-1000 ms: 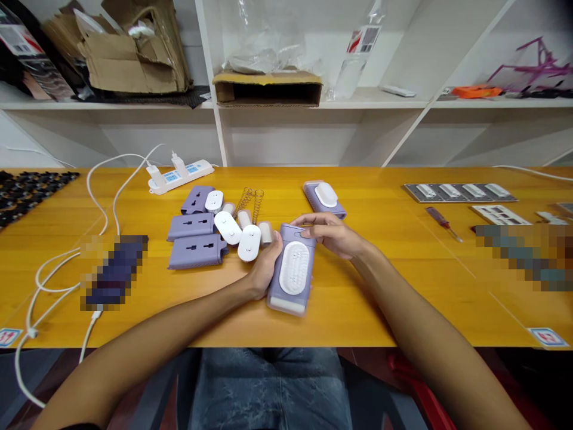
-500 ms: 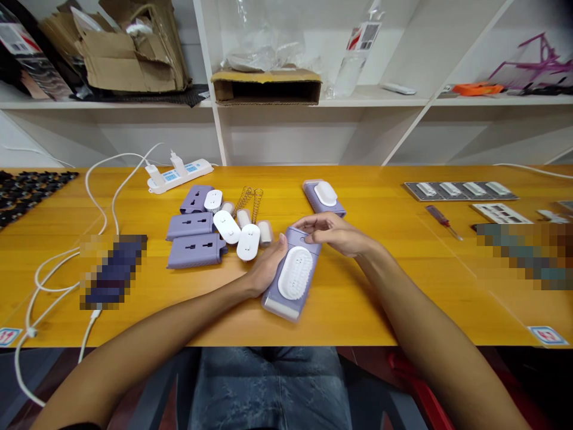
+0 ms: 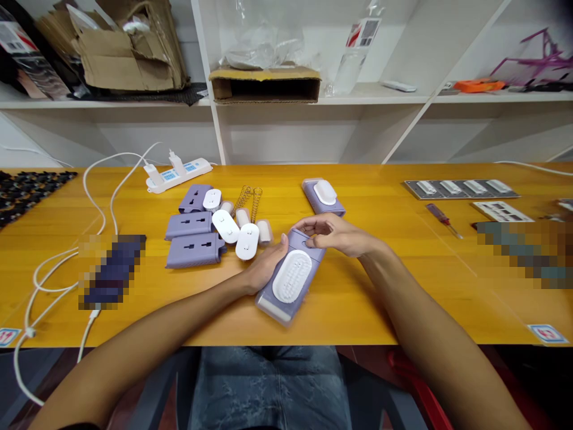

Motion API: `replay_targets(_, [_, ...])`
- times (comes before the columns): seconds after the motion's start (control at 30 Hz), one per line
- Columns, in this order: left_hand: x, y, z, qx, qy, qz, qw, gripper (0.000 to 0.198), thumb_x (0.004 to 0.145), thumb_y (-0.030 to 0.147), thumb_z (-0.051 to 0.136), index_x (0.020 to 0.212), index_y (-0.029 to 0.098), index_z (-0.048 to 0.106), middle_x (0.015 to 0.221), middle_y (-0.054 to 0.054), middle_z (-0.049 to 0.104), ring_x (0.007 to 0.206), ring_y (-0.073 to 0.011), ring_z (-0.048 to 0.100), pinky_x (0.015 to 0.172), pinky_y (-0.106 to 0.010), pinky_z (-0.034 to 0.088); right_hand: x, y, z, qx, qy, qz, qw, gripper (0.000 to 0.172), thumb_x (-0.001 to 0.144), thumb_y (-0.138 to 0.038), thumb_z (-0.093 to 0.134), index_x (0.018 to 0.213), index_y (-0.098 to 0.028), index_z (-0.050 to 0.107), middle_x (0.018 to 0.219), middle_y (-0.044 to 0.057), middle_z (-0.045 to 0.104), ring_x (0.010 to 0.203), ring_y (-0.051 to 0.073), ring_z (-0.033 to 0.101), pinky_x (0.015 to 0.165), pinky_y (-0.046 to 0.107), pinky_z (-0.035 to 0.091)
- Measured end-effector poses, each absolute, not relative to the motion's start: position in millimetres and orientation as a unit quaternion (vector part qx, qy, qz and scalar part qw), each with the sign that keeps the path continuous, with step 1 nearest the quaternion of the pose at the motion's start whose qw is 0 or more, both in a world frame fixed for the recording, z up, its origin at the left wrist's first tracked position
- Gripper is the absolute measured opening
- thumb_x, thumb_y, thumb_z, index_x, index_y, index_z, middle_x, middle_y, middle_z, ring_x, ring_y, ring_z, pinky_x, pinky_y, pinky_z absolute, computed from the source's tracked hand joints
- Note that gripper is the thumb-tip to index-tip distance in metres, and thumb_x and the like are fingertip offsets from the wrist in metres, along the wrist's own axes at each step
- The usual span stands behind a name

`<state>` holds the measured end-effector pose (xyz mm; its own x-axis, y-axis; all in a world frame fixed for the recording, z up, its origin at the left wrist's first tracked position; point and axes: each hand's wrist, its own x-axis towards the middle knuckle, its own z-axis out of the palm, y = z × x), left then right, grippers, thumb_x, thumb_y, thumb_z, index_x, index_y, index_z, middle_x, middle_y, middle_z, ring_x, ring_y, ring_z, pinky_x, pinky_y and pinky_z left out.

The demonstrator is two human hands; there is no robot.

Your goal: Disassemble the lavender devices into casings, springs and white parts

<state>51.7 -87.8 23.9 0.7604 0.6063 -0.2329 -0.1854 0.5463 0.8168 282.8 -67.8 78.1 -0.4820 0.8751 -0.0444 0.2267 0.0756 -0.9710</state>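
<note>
A purple plastic case (image 3: 267, 295) with a white oval knobbly pad (image 3: 292, 276) and a see-through lower end is tilted above the table's near middle. My left hand (image 3: 263, 270) is wrapped along its left side, thumb up near the top. At the upper end my right hand (image 3: 336, 234) grips it, thumb pressing by a small oval spot and fingers curled behind. A similar purple case (image 3: 310, 194) with a smooth white oval lies just beyond. To the left are purple shells (image 3: 193, 251), white oval pieces (image 3: 247, 241), pale cylinders (image 3: 264, 231) and wire springs (image 3: 255, 205).
A power strip (image 3: 179, 175) with white cables stands at the back left, and a blurred phone-like object (image 3: 115, 272) lies in front. On the right are a screwdriver (image 3: 443, 220) and a grey tray (image 3: 461, 189) of white parts. White shelves (image 3: 367, 103) rise behind.
The lower end of the held case has swung left and slightly down, so it leans more. Both hands keep their grip in nearly the same place.
</note>
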Motion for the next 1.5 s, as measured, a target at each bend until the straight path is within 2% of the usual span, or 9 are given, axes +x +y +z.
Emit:
replay_targets(0.2, [51, -83, 24, 0.418, 0.238, 0.181, 0.858, 0.086, 0.094, 0.092, 0.054, 0.116, 0.01, 0.07, 0.08, -0.017, 0.08, 0.065, -0.0289, 0.079, 0.058, -0.035, 0.065, 282, -69, 82, -0.414, -0.664, 0.548, 0.296, 0.035, 0.074, -0.03, 0.087, 0.106, -0.018, 0.084, 0.096, 0.006, 0.081, 0.087, 0.02, 0.071, 0.078, 0.031, 0.056])
replay_targets(0.67, [50, -82, 27, 0.389, 0.226, 0.148, 0.88, 0.082, 0.102, 0.085, 0.044, 0.112, 0.009, 0.072, 0.081, -0.018, 0.08, 0.068, -0.0274, 0.08, 0.065, -0.036, 0.067, 288, -65, 75, -0.415, -0.628, 0.588, 0.296, 0.046, 0.072, -0.038, 0.095, 0.112, -0.017, 0.086, 0.105, 0.009, 0.086, 0.09, 0.021, 0.077, 0.079, 0.031, 0.06])
replay_targets(0.8, [51, -82, 25, 0.396, 0.248, 0.154, 0.871, 0.082, 0.1, 0.087, 0.047, 0.106, 0.009, 0.072, 0.079, -0.019, 0.079, 0.066, -0.0276, 0.08, 0.06, -0.035, 0.065, 287, -66, 78, -0.428, -0.635, 0.575, 0.289, 0.045, 0.073, -0.037, 0.093, 0.113, -0.018, 0.086, 0.107, 0.01, 0.086, 0.094, 0.022, 0.076, 0.081, 0.032, 0.06])
replay_targets(1.03, [51, -82, 22, 0.43, 0.241, 0.171, 0.853, 0.082, 0.097, 0.089, 0.05, 0.109, 0.011, 0.07, 0.079, -0.017, 0.079, 0.062, -0.0266, 0.078, 0.059, -0.035, 0.064, 284, -70, 86, -0.436, -0.661, 0.546, 0.275, 0.036, 0.07, -0.028, 0.084, 0.106, -0.019, 0.083, 0.096, 0.005, 0.081, 0.088, 0.02, 0.071, 0.078, 0.031, 0.056])
replay_targets(1.2, [51, -81, 19, 0.446, 0.242, 0.172, 0.844, 0.083, 0.094, 0.092, 0.052, 0.105, 0.012, 0.069, 0.079, -0.016, 0.079, 0.061, -0.0245, 0.077, 0.058, -0.031, 0.063, 288, -73, 90, -0.441, -0.676, 0.538, 0.241, 0.039, 0.072, -0.028, 0.083, 0.11, -0.019, 0.081, 0.101, 0.006, 0.08, 0.092, 0.022, 0.071, 0.082, 0.034, 0.056])
replay_targets(1.5, [51, -79, 24, 0.437, 0.243, 0.148, 0.853, 0.089, 0.091, 0.096, 0.05, 0.1, 0.01, 0.07, 0.078, -0.02, 0.079, 0.062, -0.0274, 0.079, 0.06, -0.036, 0.066, 286, -76, 90, -0.439, -0.68, 0.53, 0.253, 0.034, 0.078, -0.03, 0.086, 0.11, -0.022, 0.082, 0.102, 0.005, 0.081, 0.092, 0.022, 0.071, 0.083, 0.035, 0.057])
